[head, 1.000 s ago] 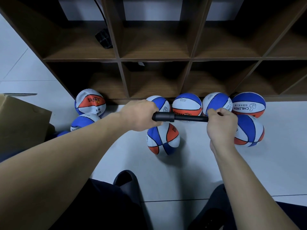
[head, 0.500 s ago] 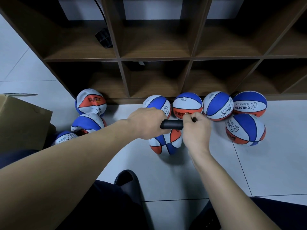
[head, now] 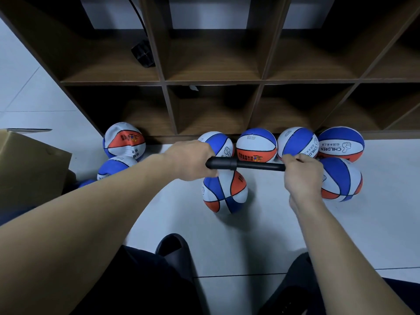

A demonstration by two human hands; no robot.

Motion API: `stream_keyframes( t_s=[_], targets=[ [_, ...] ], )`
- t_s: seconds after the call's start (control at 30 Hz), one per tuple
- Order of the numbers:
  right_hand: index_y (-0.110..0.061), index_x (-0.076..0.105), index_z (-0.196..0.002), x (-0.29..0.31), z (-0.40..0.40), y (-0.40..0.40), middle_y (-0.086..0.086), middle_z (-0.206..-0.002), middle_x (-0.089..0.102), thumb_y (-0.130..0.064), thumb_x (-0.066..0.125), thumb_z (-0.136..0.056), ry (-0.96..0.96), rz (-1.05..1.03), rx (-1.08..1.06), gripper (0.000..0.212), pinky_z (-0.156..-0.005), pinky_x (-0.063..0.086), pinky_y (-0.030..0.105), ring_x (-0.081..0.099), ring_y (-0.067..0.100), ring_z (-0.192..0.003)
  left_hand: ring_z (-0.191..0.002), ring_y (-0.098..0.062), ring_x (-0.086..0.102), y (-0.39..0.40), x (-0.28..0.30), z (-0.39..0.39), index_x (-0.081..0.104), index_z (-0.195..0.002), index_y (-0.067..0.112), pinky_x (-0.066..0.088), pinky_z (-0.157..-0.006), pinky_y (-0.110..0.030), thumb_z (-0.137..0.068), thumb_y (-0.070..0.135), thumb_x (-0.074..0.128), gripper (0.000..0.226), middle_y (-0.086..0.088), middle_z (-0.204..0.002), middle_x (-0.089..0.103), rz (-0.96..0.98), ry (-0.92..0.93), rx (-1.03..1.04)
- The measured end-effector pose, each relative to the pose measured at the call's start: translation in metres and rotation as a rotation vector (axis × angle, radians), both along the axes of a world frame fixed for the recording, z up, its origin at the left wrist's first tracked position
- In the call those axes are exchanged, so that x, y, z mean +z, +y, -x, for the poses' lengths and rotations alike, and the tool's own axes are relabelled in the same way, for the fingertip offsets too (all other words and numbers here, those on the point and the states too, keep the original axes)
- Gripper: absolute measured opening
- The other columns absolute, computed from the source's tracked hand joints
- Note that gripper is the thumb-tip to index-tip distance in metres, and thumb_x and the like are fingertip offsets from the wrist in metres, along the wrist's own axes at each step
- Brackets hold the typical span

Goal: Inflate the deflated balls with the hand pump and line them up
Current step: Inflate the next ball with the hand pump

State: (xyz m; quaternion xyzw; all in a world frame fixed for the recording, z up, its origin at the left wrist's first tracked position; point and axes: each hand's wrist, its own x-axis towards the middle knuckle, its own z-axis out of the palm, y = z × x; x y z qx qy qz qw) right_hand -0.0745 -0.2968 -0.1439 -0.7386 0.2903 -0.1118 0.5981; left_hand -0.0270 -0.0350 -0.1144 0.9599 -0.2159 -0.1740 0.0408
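Note:
A black hand pump [head: 244,164] lies level between my hands, drawn out long. My left hand [head: 193,160] grips its thick barrel end; my right hand [head: 301,176] grips the handle end of the thin rod. Just below the pump a red, white and blue ball [head: 225,193] rests on the floor; the pump's link to it is hidden. Several round balls line the shelf base, among them one with an orange band [head: 256,145] and one marked CHILDREN [head: 341,144]. Another ball [head: 341,180] sits behind my right hand. Dented balls [head: 123,140] lie at left.
A dark wooden cubby shelf [head: 261,80] fills the back, with a black object [head: 143,54] in one cell. A cardboard box [head: 29,169] stands at the left. My black slipper [head: 175,253] and dark trouser legs lie on the white tiled floor [head: 272,235] below.
Half a second ago my right hand was pushed in against the barrel; it has now pulled right, drawing the rod out again. My left hand has stayed put.

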Motion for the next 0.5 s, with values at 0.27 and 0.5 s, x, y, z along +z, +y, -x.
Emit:
stream_keyframes(
  t_s=[0.27, 0.5],
  targets=[
    [-0.015, 0.037, -0.061, -0.008, 0.009, 0.022, -0.009, -0.053, 0.028, -0.013, 0.065, -0.089, -0.037, 0.063, -0.002, 0.04, -0.059, 0.026, 0.032, 0.025, 0.017, -0.06, -0.068, -0.017, 0.058, -0.01, -0.001, 0.012, 0.053, -0.073, 0.026, 0.037, -0.055, -0.031, -0.099, 0.054, 0.063, 0.039, 0.006, -0.071, 0.059, -0.02, -0.089, 0.008],
    [-0.018, 0.04, -0.063, -0.008, 0.015, 0.051, -0.011, -0.05, 0.034, -0.014, 0.061, -0.094, -0.059, 0.095, 0.062, 0.038, -0.056, 0.032, 0.033, 0.031, 0.012, -0.054, -0.064, -0.018, 0.057, -0.022, -0.003, 0.019, 0.054, -0.074, 0.026, 0.044, -0.058, -0.032, -0.099, 0.054, 0.061, 0.038, 0.004, -0.069, 0.059, 0.007, -0.083, -0.016]
  ],
)
